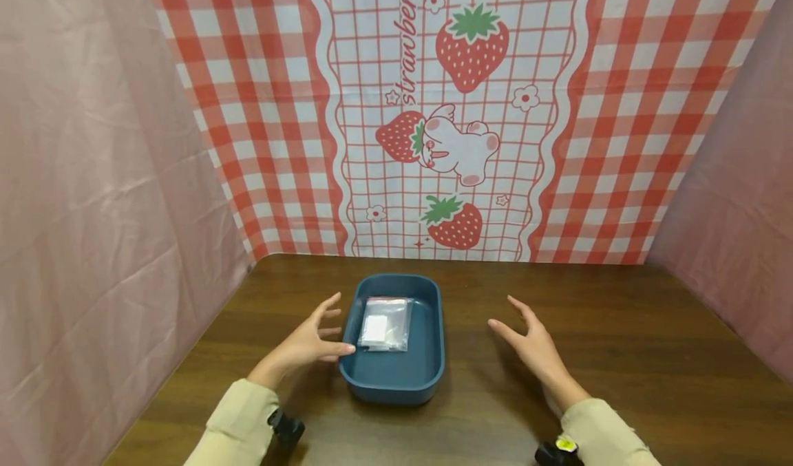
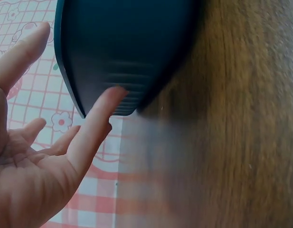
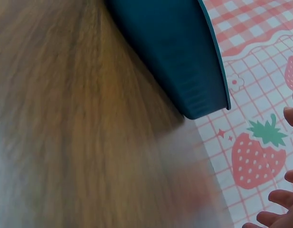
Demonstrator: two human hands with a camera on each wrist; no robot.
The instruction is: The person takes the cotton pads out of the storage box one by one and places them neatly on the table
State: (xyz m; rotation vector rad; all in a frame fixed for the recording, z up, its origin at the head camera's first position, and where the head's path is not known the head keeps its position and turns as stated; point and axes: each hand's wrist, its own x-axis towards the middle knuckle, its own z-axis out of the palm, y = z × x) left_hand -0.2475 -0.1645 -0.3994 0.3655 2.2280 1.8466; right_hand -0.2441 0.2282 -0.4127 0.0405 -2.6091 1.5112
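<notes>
A blue rounded-corner bin (image 1: pixel 396 378) stands on the brown wooden table, with its ribbed side wall (image 2: pixel 122 80) facing my left wrist camera. Inside it lies a clear zip bag (image 1: pixel 396 321) with a red strip along its top and a white piece (image 1: pixel 374 328) in or under it. My left hand (image 1: pixel 303 342) is at the bin's left side, fingers spread, the thumb at the rim; contact is hard to tell. To the right of the bin, my right hand (image 1: pixel 535 349) hovers over the table with fingers apart, holding nothing.
The wooden table (image 1: pixel 619 342) runs back to a hanging red-and-white checked cloth (image 1: pixel 644 142) printed with strawberries. Pink curtains (image 1: pixel 111 177) hang at both sides. A black wrist device (image 1: pixel 286 426) sits at my left cuff, another (image 1: pixel 554 454) at the right.
</notes>
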